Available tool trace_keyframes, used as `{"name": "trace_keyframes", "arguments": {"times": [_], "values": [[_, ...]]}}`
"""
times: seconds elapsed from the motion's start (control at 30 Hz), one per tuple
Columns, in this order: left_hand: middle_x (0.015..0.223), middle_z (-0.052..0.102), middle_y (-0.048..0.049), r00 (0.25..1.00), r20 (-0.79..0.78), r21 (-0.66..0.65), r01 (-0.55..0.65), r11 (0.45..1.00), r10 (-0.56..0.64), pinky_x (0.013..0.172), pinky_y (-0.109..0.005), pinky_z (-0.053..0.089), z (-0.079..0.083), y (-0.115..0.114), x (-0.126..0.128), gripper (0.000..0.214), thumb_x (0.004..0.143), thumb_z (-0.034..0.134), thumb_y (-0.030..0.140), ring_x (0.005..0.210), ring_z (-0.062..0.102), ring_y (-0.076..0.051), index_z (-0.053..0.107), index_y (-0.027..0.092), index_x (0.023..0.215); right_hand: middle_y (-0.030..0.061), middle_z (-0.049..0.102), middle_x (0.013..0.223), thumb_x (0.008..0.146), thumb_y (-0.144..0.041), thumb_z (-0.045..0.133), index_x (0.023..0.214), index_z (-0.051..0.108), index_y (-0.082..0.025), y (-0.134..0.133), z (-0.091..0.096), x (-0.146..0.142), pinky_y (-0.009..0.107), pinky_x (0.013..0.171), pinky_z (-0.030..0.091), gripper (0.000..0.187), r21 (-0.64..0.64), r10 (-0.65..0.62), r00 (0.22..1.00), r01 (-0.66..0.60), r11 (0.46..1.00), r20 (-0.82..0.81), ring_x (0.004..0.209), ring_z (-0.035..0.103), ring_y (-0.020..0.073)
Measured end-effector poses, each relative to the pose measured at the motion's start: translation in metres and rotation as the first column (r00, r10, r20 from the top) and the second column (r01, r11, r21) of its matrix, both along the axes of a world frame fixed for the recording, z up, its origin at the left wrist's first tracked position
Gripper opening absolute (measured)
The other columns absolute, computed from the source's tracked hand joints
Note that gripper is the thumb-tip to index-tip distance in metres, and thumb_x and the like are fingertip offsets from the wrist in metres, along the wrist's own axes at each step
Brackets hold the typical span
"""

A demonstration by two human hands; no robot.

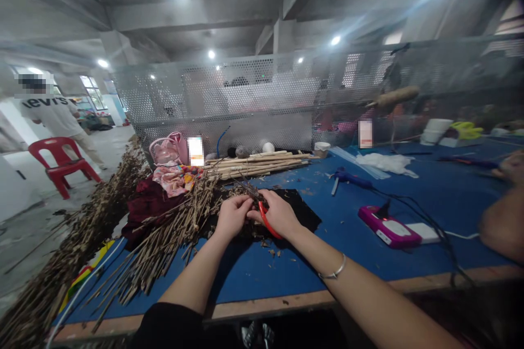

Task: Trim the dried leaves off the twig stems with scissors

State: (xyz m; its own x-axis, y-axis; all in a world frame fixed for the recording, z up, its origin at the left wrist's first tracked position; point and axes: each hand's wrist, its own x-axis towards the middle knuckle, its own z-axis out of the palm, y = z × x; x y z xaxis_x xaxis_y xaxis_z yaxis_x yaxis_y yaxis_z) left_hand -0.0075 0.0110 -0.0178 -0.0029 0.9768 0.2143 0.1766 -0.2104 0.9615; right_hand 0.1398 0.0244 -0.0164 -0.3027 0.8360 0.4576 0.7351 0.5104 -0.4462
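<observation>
My right hand (280, 212) is closed around a pair of scissors with red handles (268, 222). Their dark blades point up and to the left. Close beside it, my left hand (233, 215) has its fingers pinched together near the blades; what they grip is mostly hidden, though brown dried plant bits show around them. Both hands are over a black cloth (305, 210) on the blue table (254, 278). Left of them lies a pile of dried stems (159, 251), with brown leafy tops towards the hands. Small trimmings are scattered on the table in front.
A large heap of dried plants (82, 229) lines the left. Peeled sticks (262, 164) lie behind my hands. To the right are a blue glue gun (347, 177), a magenta power strip (388, 227) and cables. Another person's arm (503, 218) rests at far right; someone stands beyond a red chair (61, 161).
</observation>
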Motion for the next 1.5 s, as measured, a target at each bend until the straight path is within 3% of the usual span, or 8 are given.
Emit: {"name": "trace_keyframes", "arguments": {"times": [0.17, 0.4, 0.53, 0.73, 0.97, 1.17, 1.33, 1.5], "values": [[0.056, 0.058, 0.0002, 0.999, 0.031, 0.02, 0.006, 1.0, -0.007, 0.039, -0.018, 0.036, -0.0018, 0.001, 0.0011, 0.026, 0.073, 0.056, 0.035, 0.041, 0.043, -0.007, 0.068, 0.012, 0.078, 0.0071, 0.059, 0.1, 0.069, -0.054, 0.061, 0.109, 0.05, -0.021, 0.001, -0.0027, -0.0007, 0.028, 0.073, 0.041, 0.053, -0.007, -0.005, 1.0, 0.005, 1.0, -0.009, 0.09, 0.057, 0.0203], [0.061, 0.063, -0.0021, 0.998, 0.018, -0.014, -0.06, 0.998, 0.06, 0.041, -0.02, 0.038, -0.0039, 0.0024, 0.0004, 0.028, 0.073, 0.055, 0.035, 0.042, 0.047, -0.009, 0.069, 0.013, 0.084, 0.004, 0.063, 0.09, 0.073, -0.051, 0.059, 0.099, 0.055, -0.024, 0.0004, -0.0021, -0.0009, 0.026, 0.067, 0.04, 0.038, -0.056, 0.002, 1.0, -0.001, 0.998, 0.013, 0.081, 0.059, 0.019], [0.065, 0.066, -0.0038, 0.99, -0.06, 0.068, -0.123, 0.99, 0.127, 0.051, -0.021, 0.042, -0.001, 0.0019, -0.0013, 0.025, 0.075, 0.053, 0.032, 0.054, 0.056, -0.012, 0.069, 0.014, 0.078, 0.0047, 0.06, 0.097, 0.069, -0.052, 0.062, 0.106, 0.052, -0.024, -0.0016, -0.0019, -0.0019, 0.027, 0.068, 0.039, 0.048, -0.034, -0.019, 0.997, 0.022, 0.999, 0.078, 0.086, 0.058, 0.0194], [0.068, 0.068, -0.0041, 0.986, -0.111, 0.123, -0.109, 0.986, 0.123, 0.06, -0.023, 0.043, -0.0004, 0.001, -0.0019, 0.024, 0.076, 0.051, 0.03, 0.062, 0.06, -0.014, 0.069, 0.014, 0.076, 0.0064, 0.058, 0.099, 0.068, -0.053, 0.062, 0.11, 0.05, -0.02, -0.0021, -0.0026, -0.0036, 0.028, 0.074, 0.04, 0.054, 0.003, 0.002, 0.998, -0.002, 1.0, 0.066, 0.092, 0.056, 0.0206], [0.067, 0.068, -0.0043, 0.991, -0.059, 0.074, -0.118, 0.99, 0.123, 0.053, -0.021, 0.042, -0.0003, 0.0019, -0.0023, 0.025, 0.075, 0.053, 0.03, 0.057, 0.058, -0.013, 0.07, 0.013, 0.082, 0.0036, 0.062, 0.092, 0.071, -0.051, 0.061, 0.1, 0.056, -0.025, -0.0026, -0.0001, -0.0018, 0.026, 0.068, 0.04, 0.039, -0.065, 0.003, 0.998, 0.001, 0.998, 0.057, 0.084, 0.059, 0.0192], [0.063, 0.065, -0.0026, 0.99, 0.031, 0.027, -0.139, 0.99, 0.138, 0.045, -0.019, 0.04, -0.0022, 0.0044, -0.0027, 0.022, 0.073, 0.053, 0.03, 0.048, 0.053, -0.01, 0.067, 0.013, 0.074, 0.0043, 0.06, 0.097, 0.067, -0.053, 0.064, 0.106, 0.052, -0.023, -0.0051, 0.0013, -0.0027, 0.028, 0.071, 0.04, 0.05, -0.028, -0.012, 0.995, 0.015, 1.0, 0.097, 0.09, 0.057, 0.0203], [0.059, 0.064, -0.0012, 0.99, -0.012, 0.056, -0.142, 0.988, 0.143, 0.044, -0.018, 0.038, -0.0022, 0.0037, -0.003, 0.023, 0.074, 0.053, 0.031, 0.046, 0.052, -0.01, 0.066, 0.013, 0.069, 0.0045, 0.059, 0.098, 0.068, -0.053, 0.063, 0.107, 0.052, -0.023, -0.0065, 0.0011, -0.004, 0.028, 0.073, 0.04, 0.05, -0.011, 0.004, 0.996, -0.003, 1.0, 0.092, 0.091, 0.057, 0.0195], [0.074, 0.069, -0.0048, 0.991, -0.034, 0.115, -0.123, 0.986, 0.127, 0.059, -0.022, 0.044, -0.0017, 0.0031, -0.004, 0.025, 0.075, 0.053, 0.031, 0.062, 0.06, -0.014, 0.069, 0.013, 0.082, 0.0047, 0.06, 0.098, 0.07, -0.052, 0.062, 0.106, 0.053, -0.023, -0.0037, -0.0007, -0.0033, 0.028, 0.073, 0.041, 0.047, -0.024, -0.001, 0.999, 0.002, 1.0, 0.046, 0.09, 0.057, 0.02]]}}
